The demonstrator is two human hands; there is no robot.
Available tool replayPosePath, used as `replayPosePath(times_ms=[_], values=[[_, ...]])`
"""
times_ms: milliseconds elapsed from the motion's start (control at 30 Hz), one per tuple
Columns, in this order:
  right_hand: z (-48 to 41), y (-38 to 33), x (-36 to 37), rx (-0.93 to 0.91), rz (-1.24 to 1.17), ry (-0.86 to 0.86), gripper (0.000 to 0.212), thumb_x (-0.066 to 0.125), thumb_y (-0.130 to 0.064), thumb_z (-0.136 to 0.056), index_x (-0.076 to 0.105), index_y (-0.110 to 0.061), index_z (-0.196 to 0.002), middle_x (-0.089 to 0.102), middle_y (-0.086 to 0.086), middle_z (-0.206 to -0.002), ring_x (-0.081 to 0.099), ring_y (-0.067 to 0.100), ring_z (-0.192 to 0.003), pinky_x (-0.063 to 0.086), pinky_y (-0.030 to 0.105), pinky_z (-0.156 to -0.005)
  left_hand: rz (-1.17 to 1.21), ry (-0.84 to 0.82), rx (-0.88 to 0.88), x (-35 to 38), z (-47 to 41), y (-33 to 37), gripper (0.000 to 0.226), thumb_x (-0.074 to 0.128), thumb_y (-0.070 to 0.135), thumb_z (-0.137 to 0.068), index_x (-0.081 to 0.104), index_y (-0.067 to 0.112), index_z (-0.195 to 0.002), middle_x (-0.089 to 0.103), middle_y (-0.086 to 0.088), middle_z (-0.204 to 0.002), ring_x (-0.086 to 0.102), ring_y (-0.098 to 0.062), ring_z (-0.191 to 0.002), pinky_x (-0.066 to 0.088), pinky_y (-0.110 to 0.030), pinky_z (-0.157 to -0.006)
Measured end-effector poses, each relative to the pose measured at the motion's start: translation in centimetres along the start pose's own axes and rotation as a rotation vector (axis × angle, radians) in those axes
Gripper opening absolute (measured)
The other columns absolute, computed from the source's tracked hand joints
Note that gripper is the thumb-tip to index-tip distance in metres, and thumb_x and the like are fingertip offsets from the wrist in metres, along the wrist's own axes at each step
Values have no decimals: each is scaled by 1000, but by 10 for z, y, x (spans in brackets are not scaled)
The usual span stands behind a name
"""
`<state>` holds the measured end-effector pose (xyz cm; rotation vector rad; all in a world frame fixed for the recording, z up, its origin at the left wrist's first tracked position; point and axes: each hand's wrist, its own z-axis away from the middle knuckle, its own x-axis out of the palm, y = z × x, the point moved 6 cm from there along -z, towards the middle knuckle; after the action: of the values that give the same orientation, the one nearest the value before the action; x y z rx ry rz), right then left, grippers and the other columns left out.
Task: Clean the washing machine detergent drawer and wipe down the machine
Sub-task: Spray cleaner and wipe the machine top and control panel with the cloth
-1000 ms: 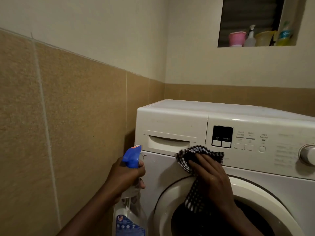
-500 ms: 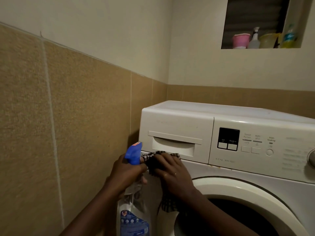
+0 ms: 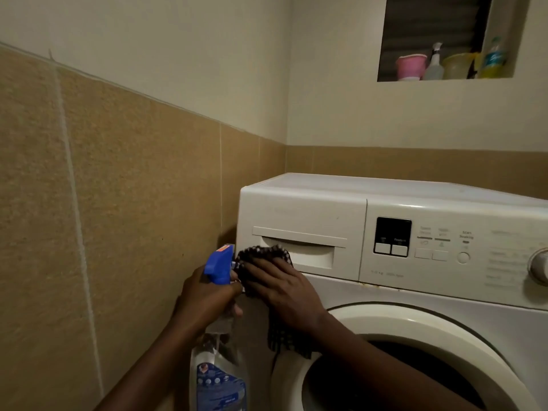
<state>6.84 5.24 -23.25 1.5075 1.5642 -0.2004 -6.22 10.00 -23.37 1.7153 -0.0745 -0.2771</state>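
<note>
Here, the far left of the view is a tan tiled wall (image 3: pixel 118 203) with pale plaster above it.

Next to the right, the left hand (image 3: pixel 207 298) is clenched round the neck of a spray bottle (image 3: pixel 218 378). The bottle is held upright, just beside the left edge of the washing machine (image 3: pixel 385 191). Its blue trigger head (image 3: pixel 219 266) points toward the machine front and touches the edge of the checked cloth (image 3: pixel 261 256).

The right hand (image 3: pixel 281 289) lies on the cloth with the fingers extended and spread. It presses the cloth against the machine rather than gripping it. The cloth covers the lower left corner of the detergent drawer (image 3: pixel 308 221), and a loose end hangs below the palm over the front panel.

The detergent drawer sits in the upper left of the machine front, closed and flush with the panel. The right part of its handle recess (image 3: pixel 314 255) is uncovered.

Right of the drawer are the dark display (image 3: pixel 393 237), a row of buttons and, at the frame edge, the round dial (image 3: pixel 539 265). Below them the door ring (image 3: pixel 430 327) surrounds a dark opening.

At upper right, a wall niche (image 3: pixel 444 80) holds a pink cup (image 3: pixel 410 66), a clear sprayer (image 3: pixel 433 65), a yellowish tub (image 3: pixel 458 66) and a bottle (image 3: pixel 493 59).
</note>
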Motion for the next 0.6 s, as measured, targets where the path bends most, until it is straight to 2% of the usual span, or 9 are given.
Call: replayPosePath(times_ms=[67,133,267,367,467,600], values=[[15,8,-10,-7,28,-9,43,44,-23,-83,66,-21,-119,55,1,-138,48,20,-130,27,32,-107,-2,-58,9,8,1,1,20,69,-4,-83,61,8,-96,68,-16,-72,69,-32,-58,58,-41,-62],[32,24,-25,61,34,37,44,43,-21,-81,67,-20,-119,58,1,-136,52,20,-127,29,33,-106,-8,-101,21,17,6,1,17,67,-6,-82,62,3,-95,66,-14,-68,68,-30,-54,56,-36,-57],[72,50,-59,173,-63,150,36,41,-16,-94,66,-15,-121,59,3,-133,55,23,-122,46,34,-97,-23,-177,64,43,23,8,13,66,-8,-82,61,-1,-92,63,-16,-68,66,-32,-52,53,-33,-53],[106,60,-83,209,-104,268,37,36,-12,-100,63,-12,-125,55,5,-138,49,22,-127,40,32,-103,-11,-227,55,61,31,12,13,67,-9,-81,61,0,-89,62,-14,-63,65,-32,-50,50,-31,-48],[142,78,-109,338,-99,421,41,44,-6,-92,59,-14,-129,49,3,-142,44,20,-133,36,31,-108,20,-255,30,77,40,19,11,69,-7,-80,63,0,-86,62,-14,-59,65,-34,-51,51,-35,-57],[176,111,-147,568,-20,652,50,45,6,-79,58,-6,-126,50,6,-136,46,27,-127,32,26,-111,-13,-302,113,108,57,44,12,71,-5,-79,64,-2,-89,65,-14,-65,68,-34,-52,53,-34,-56]])
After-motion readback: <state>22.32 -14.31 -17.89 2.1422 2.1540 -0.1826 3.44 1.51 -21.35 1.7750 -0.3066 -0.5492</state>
